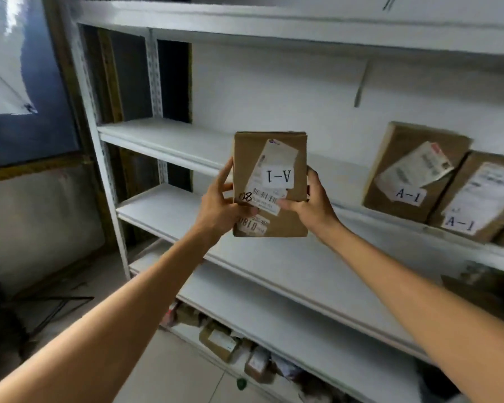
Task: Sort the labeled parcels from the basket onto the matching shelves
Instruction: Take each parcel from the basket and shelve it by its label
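Both arms extended forward and up, forearms converging at centre. Left hand (218,205) clamps left edge of brown cardboard parcel (269,184), thumb on face, fingers along side. Right hand (312,205) clamps right edge, thumb pressed on barcode sticker. Parcel held in air before white metal shelf rack (163,146), long axis 12-to-6, face toward camera, "A-1" label inverted. At 3 o'clock, leaning brown parcel (413,173) and neighbouring brown parcel (477,196) on shelf, both marked "A-1".

Brown parcels, white shelving
The brown cardboard parcel (269,228) carries white labels (278,175) with black print; right of it, the second parcel (399,152) is brown too, white-labelled; behind it, the shelf unit (169,135) is white.
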`<state>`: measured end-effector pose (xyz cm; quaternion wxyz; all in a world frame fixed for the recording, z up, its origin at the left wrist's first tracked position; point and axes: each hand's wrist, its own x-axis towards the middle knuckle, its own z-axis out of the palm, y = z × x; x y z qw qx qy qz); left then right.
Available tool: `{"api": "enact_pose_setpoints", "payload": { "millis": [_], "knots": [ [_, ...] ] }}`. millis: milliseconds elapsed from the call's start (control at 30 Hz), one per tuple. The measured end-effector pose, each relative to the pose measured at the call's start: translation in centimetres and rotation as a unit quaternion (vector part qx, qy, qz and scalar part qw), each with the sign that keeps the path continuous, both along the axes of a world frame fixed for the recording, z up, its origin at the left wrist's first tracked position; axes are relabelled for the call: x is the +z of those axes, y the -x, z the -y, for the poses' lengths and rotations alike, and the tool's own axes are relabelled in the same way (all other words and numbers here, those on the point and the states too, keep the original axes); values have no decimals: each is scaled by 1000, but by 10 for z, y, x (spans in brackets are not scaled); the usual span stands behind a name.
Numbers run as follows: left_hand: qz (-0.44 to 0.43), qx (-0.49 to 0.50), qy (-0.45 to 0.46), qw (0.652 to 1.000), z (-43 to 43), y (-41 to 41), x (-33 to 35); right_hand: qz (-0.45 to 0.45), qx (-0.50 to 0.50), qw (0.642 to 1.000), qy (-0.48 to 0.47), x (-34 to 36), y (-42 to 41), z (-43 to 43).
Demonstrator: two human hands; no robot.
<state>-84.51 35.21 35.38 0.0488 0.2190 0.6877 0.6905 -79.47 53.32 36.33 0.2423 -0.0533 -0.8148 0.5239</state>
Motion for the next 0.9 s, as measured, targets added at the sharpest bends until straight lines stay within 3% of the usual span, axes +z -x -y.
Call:
{"api": "enact_pose_setpoints", "payload": {
  "millis": [567, 900],
  "knots": [
    [-82, -77, -8, 994, -142, 78, 55, -80, -161, 983, -38, 30, 48, -118],
    [-84, -95, 1, 992, -173, 124, 22, 22, -261, 957, -124, 9, 81, -128]
  ]
}}
